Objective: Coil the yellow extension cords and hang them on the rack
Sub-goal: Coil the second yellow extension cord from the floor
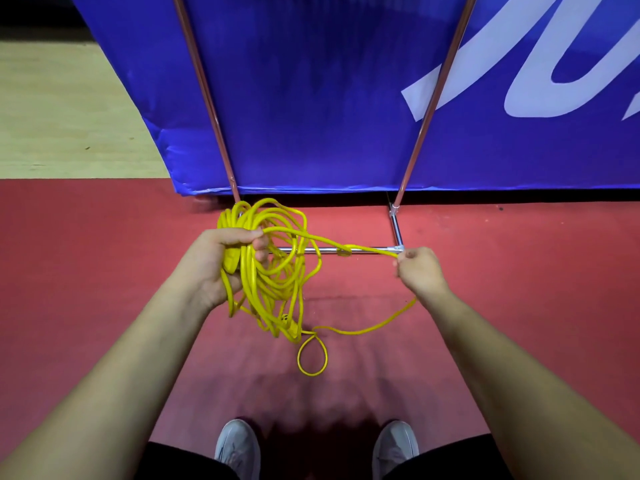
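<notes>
Your left hand (221, 261) is out front at mid-height, palm turned up, with the fingers curled round a thick bundle of loops of the yellow extension cord (252, 275). The thumb lies across the top of the bundle. The coil is loose and uneven: some loops stand up above the fist toward the blue banner (311, 98), and others hang below your wrist. A yellow plug (291, 328) dangles at the bottom of the hanging loops. One strand leaves the top of the left fist and runs nearly straight across to your right hand (420, 271), with a small kink or twist (344, 251) partway along. The right hand's fingers are curled in, and the thumb and forefinger pinch that strand at the fist's upper left corner. Below the right hand the cord drops, sweeps back leftward low over the red floor (104, 289), and closes into a small teardrop loop (311, 355) beneath the plug. The rack (396, 230) stands just beyond your hands. Its chrome floor rail passes behind the coil and the stretched strand, and two slanted uprights rise in front of the banner. Nothing hangs on the part of the rack you can see. A strip of pale wood floor (52, 116) shows at upper left. Your grey shoes (237, 448) are planted on the red floor at the bottom edge, apart from the cord.
</notes>
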Action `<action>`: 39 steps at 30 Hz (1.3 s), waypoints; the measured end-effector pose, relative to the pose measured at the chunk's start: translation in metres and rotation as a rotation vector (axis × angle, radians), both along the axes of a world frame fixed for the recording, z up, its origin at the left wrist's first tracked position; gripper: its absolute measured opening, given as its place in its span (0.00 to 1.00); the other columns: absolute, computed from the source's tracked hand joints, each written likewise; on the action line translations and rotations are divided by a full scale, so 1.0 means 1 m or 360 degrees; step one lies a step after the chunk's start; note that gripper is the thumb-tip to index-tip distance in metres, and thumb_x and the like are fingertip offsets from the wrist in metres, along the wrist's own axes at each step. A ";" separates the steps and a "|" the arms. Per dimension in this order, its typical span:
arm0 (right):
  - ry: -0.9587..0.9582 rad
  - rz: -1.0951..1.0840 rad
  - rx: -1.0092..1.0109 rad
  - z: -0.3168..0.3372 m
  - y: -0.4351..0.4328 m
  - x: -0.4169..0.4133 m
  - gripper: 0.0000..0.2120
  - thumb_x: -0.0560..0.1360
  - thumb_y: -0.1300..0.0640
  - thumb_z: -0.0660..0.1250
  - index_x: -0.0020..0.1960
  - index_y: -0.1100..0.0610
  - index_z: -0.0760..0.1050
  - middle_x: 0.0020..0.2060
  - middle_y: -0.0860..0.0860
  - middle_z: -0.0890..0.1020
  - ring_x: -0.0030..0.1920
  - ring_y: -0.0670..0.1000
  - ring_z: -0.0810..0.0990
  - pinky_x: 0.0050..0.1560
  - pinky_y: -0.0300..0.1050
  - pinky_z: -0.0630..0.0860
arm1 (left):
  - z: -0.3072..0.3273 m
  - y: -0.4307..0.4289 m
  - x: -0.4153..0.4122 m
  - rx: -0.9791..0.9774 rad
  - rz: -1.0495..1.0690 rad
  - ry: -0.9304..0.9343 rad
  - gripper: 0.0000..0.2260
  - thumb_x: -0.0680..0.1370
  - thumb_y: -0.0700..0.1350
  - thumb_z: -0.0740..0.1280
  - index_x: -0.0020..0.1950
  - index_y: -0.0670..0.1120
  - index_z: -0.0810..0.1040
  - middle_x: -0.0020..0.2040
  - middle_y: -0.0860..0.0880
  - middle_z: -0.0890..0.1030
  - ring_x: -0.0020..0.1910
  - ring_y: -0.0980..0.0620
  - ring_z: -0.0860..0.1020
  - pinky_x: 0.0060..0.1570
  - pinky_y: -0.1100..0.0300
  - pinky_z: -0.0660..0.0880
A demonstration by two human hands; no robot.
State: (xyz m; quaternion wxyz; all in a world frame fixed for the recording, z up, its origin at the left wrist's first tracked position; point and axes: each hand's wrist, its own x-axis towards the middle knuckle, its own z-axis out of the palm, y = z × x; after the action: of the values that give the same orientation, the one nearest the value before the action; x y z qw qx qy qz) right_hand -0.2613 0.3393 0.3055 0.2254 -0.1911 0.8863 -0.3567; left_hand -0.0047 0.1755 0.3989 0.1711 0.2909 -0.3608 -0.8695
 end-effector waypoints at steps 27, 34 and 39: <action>0.0241 0.1431 -0.0487 0.017 -0.016 0.082 0.15 0.76 0.57 0.63 0.61 0.44 0.73 0.44 0.44 0.82 0.44 0.49 0.80 0.49 0.43 0.75 | -0.012 0.000 -0.005 -0.0016 0.0061 -0.0063 0.03 0.71 0.37 0.64 0.42 0.43 0.70 0.30 0.48 0.71 0.27 0.52 0.71 0.32 0.60 0.73; -0.0759 0.0823 -0.0813 0.020 -0.010 0.070 0.10 0.81 0.58 0.61 0.42 0.55 0.76 0.25 0.44 0.60 0.24 0.45 0.56 0.25 0.39 0.52 | -0.016 -0.014 -0.001 -0.0013 0.0293 -0.0145 0.04 0.69 0.38 0.65 0.39 0.44 0.71 0.29 0.48 0.72 0.27 0.52 0.72 0.31 0.62 0.72; -0.1019 0.0063 -0.0616 -0.036 -0.002 0.039 0.15 0.83 0.52 0.56 0.41 0.56 0.71 0.23 0.47 0.56 0.20 0.44 0.51 0.25 0.34 0.49 | -0.018 -0.006 -0.008 -0.0097 0.0280 -0.0233 0.02 0.73 0.37 0.64 0.41 0.42 0.73 0.29 0.48 0.72 0.26 0.52 0.72 0.29 0.63 0.73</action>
State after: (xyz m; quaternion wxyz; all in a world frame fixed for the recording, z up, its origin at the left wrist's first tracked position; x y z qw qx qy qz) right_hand -0.2226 0.3373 0.2698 0.4577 -0.1260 0.6832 -0.5549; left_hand -0.0123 0.1699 0.3812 0.2288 0.3788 -0.3718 -0.8160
